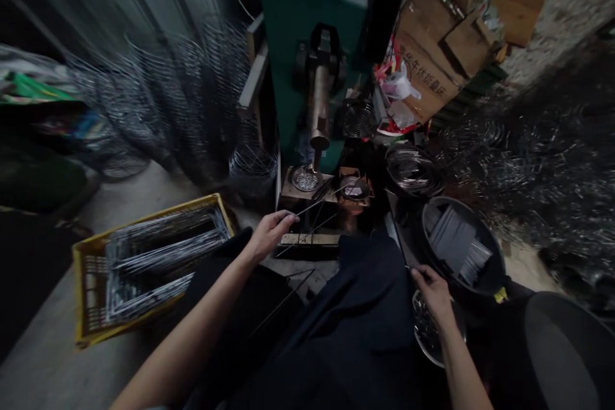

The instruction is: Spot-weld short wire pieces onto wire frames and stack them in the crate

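My left hand (275, 230) pinches the near end of a thin metal rod (311, 206), which points up and right in front of the green machine (283, 77). Below the machine's arm (319, 102) sits a round dish of small shiny pieces (305, 179). My right hand (435, 288) is closed at the fingertips on a small metal piece (407, 267), above a bowl of metal parts (425, 327). Just beyond that hand, a dark round basin (497, 256) holds flat grey strips (454, 240).
A yellow crate (91, 295) with bent wire frames (168, 253) stands at the left. Wire coils (414, 170) lie right of the machine, near a cardboard box (432, 51). Stacked wire racks (163, 90) stand behind the crate. Dark cloth covers my lap.
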The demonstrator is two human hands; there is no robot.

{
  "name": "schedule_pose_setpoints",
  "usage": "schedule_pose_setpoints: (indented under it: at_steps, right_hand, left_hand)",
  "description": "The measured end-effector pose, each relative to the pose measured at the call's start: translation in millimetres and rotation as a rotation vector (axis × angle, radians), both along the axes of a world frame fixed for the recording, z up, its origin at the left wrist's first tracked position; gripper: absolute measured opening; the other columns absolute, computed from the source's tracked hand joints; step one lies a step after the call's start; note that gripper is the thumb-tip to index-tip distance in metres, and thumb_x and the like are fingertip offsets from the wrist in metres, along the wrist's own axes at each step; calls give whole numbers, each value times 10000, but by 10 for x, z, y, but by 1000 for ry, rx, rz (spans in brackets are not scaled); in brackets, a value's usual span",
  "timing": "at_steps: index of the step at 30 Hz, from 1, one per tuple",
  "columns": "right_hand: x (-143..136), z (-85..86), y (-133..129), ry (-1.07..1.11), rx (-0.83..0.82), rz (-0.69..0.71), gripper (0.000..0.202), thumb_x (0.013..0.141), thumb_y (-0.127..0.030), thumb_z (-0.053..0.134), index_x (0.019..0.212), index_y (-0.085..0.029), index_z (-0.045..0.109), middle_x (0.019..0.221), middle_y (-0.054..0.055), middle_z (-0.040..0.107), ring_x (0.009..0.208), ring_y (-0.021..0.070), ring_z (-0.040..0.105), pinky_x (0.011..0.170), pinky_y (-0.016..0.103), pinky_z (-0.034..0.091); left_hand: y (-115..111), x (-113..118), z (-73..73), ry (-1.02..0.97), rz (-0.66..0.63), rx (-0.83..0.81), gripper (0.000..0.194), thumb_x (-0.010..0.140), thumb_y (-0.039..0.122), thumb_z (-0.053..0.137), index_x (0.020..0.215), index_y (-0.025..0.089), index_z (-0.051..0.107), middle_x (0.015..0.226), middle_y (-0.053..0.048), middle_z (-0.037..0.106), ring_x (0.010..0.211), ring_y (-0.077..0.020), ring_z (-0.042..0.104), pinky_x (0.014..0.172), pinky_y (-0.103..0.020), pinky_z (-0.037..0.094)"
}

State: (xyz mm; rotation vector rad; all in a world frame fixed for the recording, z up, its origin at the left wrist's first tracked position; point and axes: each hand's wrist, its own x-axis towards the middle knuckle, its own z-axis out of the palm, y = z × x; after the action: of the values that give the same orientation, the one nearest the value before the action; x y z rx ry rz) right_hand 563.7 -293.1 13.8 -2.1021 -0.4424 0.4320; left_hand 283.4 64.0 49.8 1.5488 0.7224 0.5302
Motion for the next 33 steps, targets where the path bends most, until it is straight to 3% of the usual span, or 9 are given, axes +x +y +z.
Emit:
schedule_pose_setpoints:
  at_steps: [4,7,9,11,16,20,26,33]
  right_hand:
    - [28,123,-152,-146,-255,100,418,705,-635,641,761,-230,731,633,53,681,615,264,639,585,337,478]
    - [80,336,-9,-282,-310,104,369,735,-608,620,749,-252,719,628,56,690,628,269,652,594,335,471]
    - [38,459,330,-255,-186,102,364,771,-589,613,736,-237,695,635,49,692,610,236,650,594,313,476]
    - [-92,508,833,-147,23,155,356,795,-555,620,724,-210,670,646,42,686,576,189,631,584,283,478]
    - [-647,347,2179,260,402,273,330,722,-498,685,724,-173,629,582,-4,623,432,93,503,422,201,381]
    - [-963,266,2777,451,519,257,352,682,-492,716,650,-181,552,488,-60,520,360,49,398,348,156,288]
    - [-1034,312,3009,513,591,252,332,670,-449,749,691,-167,576,481,-81,467,376,29,341,342,135,245]
    - [-1053,285,3080,506,604,294,316,685,-437,742,703,-166,581,487,-88,446,380,26,316,350,138,225]
  left_hand:
    - [-10,-70,63,-2,10,59,406,856,512,562,881,130,699,609,23,443,558,-115,353,502,-218,262]
    - [-32,-109,84,-3,21,124,387,877,491,547,897,136,700,629,12,485,582,-126,392,522,-223,294]
    - [-70,-110,83,-7,48,163,364,885,472,546,906,144,702,664,-4,547,613,-143,447,551,-231,332]
    - [-127,-95,72,-19,84,202,346,897,455,536,903,150,700,699,-18,598,647,-159,498,588,-241,367]
    - [-272,-39,34,-24,167,283,313,930,417,503,893,163,680,777,-35,661,738,-186,584,694,-259,422]
    - [-305,-36,23,-28,237,270,282,922,405,519,896,181,688,741,-25,657,715,-193,589,669,-257,421]
    - [-269,-71,-33,-7,279,275,295,923,404,510,884,177,694,674,-17,622,638,-177,560,604,-249,397]
    - [-228,-112,-85,18,279,309,319,956,407,464,923,168,672,787,-31,690,731,-174,621,679,-240,434]
